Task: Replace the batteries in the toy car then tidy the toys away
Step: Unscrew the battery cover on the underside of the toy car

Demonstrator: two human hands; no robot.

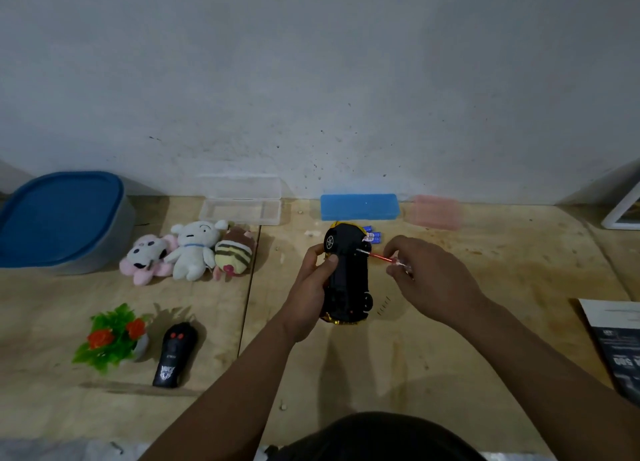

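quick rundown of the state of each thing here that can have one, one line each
toy car: upside down, gripped by left hand
screwdriver: in right hand, tip at car's underside
clear case: open
blue case: closed
blue-lidded tub: lid on
batteries: loose on the table beyond the car

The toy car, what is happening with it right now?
The left hand holds the toy car upside down above the wooden floor. The right hand points a small red screwdriver at its underside. Blue batteries lie beyond the car. The plush toys and remote lie untidied.
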